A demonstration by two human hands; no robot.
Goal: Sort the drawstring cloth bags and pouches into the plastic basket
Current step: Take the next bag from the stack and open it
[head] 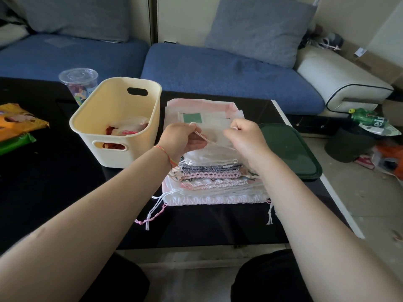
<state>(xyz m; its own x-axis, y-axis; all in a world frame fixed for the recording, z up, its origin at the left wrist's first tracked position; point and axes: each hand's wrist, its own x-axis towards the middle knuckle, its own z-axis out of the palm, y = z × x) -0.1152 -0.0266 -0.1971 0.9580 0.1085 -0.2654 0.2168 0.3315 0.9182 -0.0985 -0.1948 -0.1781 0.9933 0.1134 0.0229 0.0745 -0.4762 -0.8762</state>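
A stack of drawstring cloth bags [214, 184], white, pink and grey, lies on the black table in front of me. Over the top white pouch [209, 154], my left hand [182, 139] and my right hand [244, 138] each pinch its thin white drawstring [209, 141], which runs between them. The cream plastic basket [91, 118] stands to the left of the stack, with a white pouch [128, 126] and something red inside it. Loose cord ends [152, 212] hang from the lowest bags toward me.
A dark green lid [290, 149] lies right of the stack near the table's right edge. A clear plastic cup [79, 85] stands behind the basket. Snack packets [17, 125] lie at the far left. A blue sofa [218, 70] runs behind the table.
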